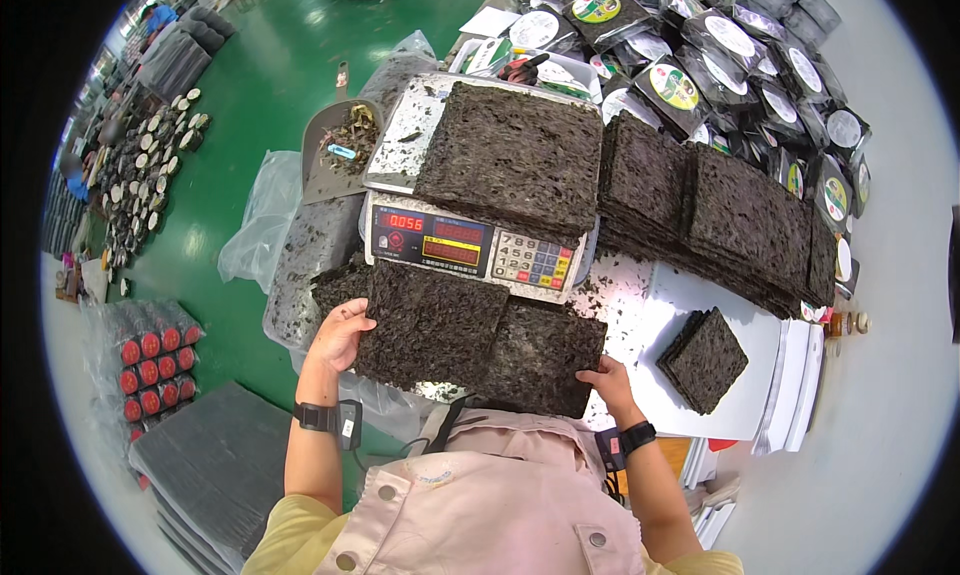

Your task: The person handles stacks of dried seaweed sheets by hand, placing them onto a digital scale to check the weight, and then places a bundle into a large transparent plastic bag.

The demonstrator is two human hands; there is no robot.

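Dark dried seaweed sheets, square and rough, lie in front of me. My left hand (pixel 343 335) pinches the left edge of one seaweed sheet (pixel 435 323). At the right, my right hand (pixel 611 387) grips the lower right corner of another seaweed sheet (pixel 544 357), which the first partly overlaps. Just beyond them stands a digital weighing scale (pixel 382 252) with lit red digits and a keypad. A thick stack of seaweed sheets (pixel 517 151) rests on its metal pan (pixel 405 139). Part of a further dark piece (pixel 337 286) shows behind my left hand.
More seaweed stacks (pixel 652 170) run right of the scale, below a heap of labelled packets (pixel 720 49). A small seaweed pile (pixel 705 361) sits on a white surface (pixel 675 417). A dustpan (pixel 319 155) with scraps and a plastic bag (pixel 262 222) are at the left.
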